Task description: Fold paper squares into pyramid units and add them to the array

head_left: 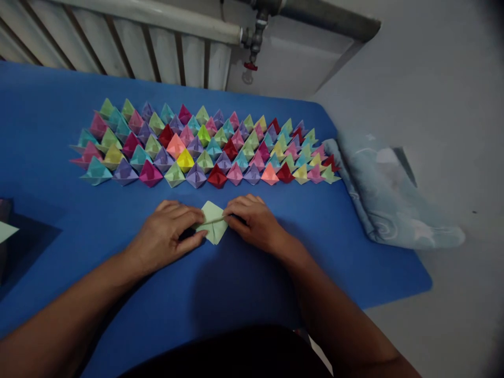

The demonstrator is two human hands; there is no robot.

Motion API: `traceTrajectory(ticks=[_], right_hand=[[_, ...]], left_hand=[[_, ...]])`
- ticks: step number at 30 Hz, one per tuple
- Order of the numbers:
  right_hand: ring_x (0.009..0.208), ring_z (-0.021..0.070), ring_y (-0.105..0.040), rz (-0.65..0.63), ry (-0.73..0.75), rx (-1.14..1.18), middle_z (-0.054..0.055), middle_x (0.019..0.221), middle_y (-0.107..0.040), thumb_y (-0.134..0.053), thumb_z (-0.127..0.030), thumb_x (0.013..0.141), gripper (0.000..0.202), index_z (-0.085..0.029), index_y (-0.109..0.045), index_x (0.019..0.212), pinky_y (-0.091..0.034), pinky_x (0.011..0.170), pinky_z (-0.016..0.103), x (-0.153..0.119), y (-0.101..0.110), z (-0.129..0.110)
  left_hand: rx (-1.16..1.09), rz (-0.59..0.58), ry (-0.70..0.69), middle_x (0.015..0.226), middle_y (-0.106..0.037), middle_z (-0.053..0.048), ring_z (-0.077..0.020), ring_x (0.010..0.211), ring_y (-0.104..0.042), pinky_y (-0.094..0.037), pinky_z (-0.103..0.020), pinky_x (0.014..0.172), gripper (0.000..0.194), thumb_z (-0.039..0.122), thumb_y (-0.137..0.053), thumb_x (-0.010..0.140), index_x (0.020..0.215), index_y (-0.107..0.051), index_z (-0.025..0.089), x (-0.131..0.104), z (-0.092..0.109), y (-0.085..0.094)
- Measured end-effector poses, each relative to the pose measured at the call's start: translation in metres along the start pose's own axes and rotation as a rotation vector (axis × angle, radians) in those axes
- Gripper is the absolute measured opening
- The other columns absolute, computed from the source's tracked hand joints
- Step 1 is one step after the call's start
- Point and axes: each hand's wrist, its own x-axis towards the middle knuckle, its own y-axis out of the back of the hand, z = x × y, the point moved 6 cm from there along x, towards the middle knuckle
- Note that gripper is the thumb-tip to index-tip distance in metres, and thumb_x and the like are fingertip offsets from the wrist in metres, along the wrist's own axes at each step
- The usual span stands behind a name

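Observation:
A pale green folded paper [213,229], diamond-shaped with creases and a raised fold across its middle, is held low over the blue surface. My left hand [168,231] pinches its left corner between thumb and fingers. On the opposite side, my right hand [252,220] grips the right corner, fingers pressed together. Just beyond both hands stand rows of small folded paper boats [196,176] in green, purple, pink, red, yellow and teal, packed closely together.
The blue table [157,315] lies beneath everything. A folded grey-blue cloth [394,194] rests at its right edge. Behind are a white radiator [165,52] and a pipe with a red valve [250,66]. A dark object with pale paper [7,231] is at the far left.

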Motion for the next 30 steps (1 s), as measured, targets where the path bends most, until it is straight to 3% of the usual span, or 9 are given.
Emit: traceTrajectory(ticks=[6,11,23,27,30], right_hand=[[0.100,0.0207,-0.059,0.051,-0.082,0.007,0.006,0.107,-0.069,-0.060,-0.024,0.092,0.008,-0.020,-0.067,0.091,-0.035,0.085,0.036,0.000,-0.001,0.004],[0.109,0.0225,-0.059,0.076,-0.145,0.022,0.008,0.116,-0.066,-0.062,-0.022,0.090,0.007,-0.019,-0.064,0.084,-0.036,0.087,0.038,0.001,-0.002,0.005],[0.108,0.0226,-0.058,0.090,-0.232,0.037,0.007,0.113,-0.067,-0.062,-0.022,0.089,0.013,-0.020,-0.059,0.076,-0.035,0.087,0.038,0.004,-0.002,0.004],[0.105,0.0223,-0.058,0.108,-0.249,0.059,0.006,0.109,-0.067,-0.061,-0.020,0.087,0.008,-0.020,-0.058,0.080,-0.036,0.086,0.037,0.004,-0.002,0.004],[0.104,0.0219,-0.058,0.097,-0.266,0.063,0.005,0.107,-0.067,-0.060,-0.018,0.086,0.003,-0.021,-0.059,0.084,-0.036,0.086,0.037,0.004,-0.001,0.004]], left_hand=[[0.014,0.082,0.093,0.101,-0.075,-0.006,-0.0205,0.095,-0.069,-0.047,-0.035,0.086,0.020,0.029,-0.051,0.096,0.088,-0.067,0.019,-0.002,-0.006,-0.002],[0.017,0.062,0.195,0.104,-0.072,-0.007,-0.0244,0.098,-0.067,-0.047,-0.041,0.085,0.025,0.034,-0.051,0.095,0.081,-0.066,0.019,-0.004,-0.015,-0.008],[0.071,0.033,0.304,0.105,-0.069,-0.009,-0.0273,0.098,-0.063,-0.045,-0.044,0.083,0.028,0.036,-0.050,0.094,0.076,-0.063,0.020,-0.005,-0.019,-0.012],[0.121,0.036,0.272,0.110,-0.068,-0.011,-0.0285,0.097,-0.061,-0.045,-0.044,0.080,0.023,0.033,-0.049,0.096,0.097,-0.068,0.020,-0.005,-0.018,-0.011],[0.173,0.052,0.165,0.119,-0.067,-0.011,-0.0298,0.103,-0.059,-0.045,-0.045,0.081,0.028,0.024,-0.048,0.097,0.116,-0.068,0.026,-0.004,-0.012,-0.011]])
